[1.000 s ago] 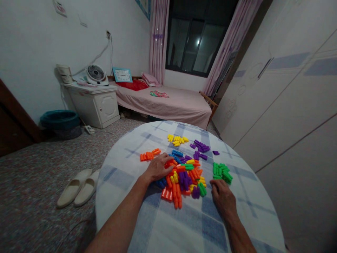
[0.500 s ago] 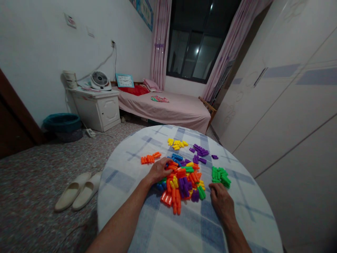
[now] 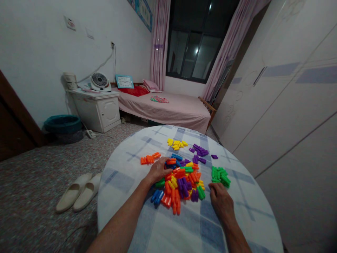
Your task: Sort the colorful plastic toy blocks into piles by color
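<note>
My left hand (image 3: 158, 171) is at the far left side of a mixed pile of plastic building blocks (image 3: 181, 189), its fingers closed round an orange block (image 3: 171, 161). My right hand (image 3: 221, 197) rests on the table with curled fingers and nothing visible in them. Just beyond it lies a group of green blocks (image 3: 220, 175). Orange blocks (image 3: 149, 159) form a small group left of the pile. Yellow blocks (image 3: 177, 143) and purple blocks (image 3: 200, 150) lie in groups farther back. A few blue blocks (image 3: 157, 197) sit at the pile's near left edge.
A checked cloth covers the round table (image 3: 123, 189). One purple block (image 3: 214, 156) lies apart at the right. Beyond the table are a bed (image 3: 179, 105), a white cabinet (image 3: 109, 110) with a fan (image 3: 100, 80), and a wardrobe (image 3: 286, 116). Slippers (image 3: 79, 193) lie on the floor.
My left fingers have lifted an orange block slightly off the pile, showing blue blocks beneath. Blue blocks at the near left have slid towards me. My right hand has stayed in place.
</note>
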Available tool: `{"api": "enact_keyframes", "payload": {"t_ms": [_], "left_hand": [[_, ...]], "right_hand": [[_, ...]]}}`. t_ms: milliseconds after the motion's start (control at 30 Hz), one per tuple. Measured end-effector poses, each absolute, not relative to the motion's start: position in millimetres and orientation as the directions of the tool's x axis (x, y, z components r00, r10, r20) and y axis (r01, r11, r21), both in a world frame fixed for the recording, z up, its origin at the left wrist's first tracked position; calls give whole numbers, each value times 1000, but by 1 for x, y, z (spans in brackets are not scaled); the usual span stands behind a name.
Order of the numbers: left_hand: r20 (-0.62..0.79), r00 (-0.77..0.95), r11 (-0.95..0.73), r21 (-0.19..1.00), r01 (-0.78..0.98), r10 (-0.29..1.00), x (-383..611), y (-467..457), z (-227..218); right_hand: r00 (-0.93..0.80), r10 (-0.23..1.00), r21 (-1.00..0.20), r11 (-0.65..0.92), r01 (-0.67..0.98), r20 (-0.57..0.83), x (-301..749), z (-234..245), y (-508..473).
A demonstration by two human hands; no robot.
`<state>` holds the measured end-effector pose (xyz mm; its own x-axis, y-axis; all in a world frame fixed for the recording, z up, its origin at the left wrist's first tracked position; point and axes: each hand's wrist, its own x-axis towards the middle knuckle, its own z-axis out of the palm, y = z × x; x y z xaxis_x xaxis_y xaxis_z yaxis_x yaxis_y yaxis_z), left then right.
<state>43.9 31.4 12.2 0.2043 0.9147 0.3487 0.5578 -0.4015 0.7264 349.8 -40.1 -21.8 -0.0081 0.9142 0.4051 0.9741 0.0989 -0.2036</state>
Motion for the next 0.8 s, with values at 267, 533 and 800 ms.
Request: {"api": "enact_keyframes", "payload": {"t_ms": [267,533,800], "left_hand": [[448,-115,-153,519,841,887,30,41,28],[341,-134,24,307,951,930,3,57,12],[363,80,-164,207,964,928,2,74,-7]], "right_hand": [[6,918,-230,93,969,397,354,-27,-39],[-13,901,-220,120,968,434,354,-28,-37],[3,904,-241,111,964,428,351,-26,-39]]}}
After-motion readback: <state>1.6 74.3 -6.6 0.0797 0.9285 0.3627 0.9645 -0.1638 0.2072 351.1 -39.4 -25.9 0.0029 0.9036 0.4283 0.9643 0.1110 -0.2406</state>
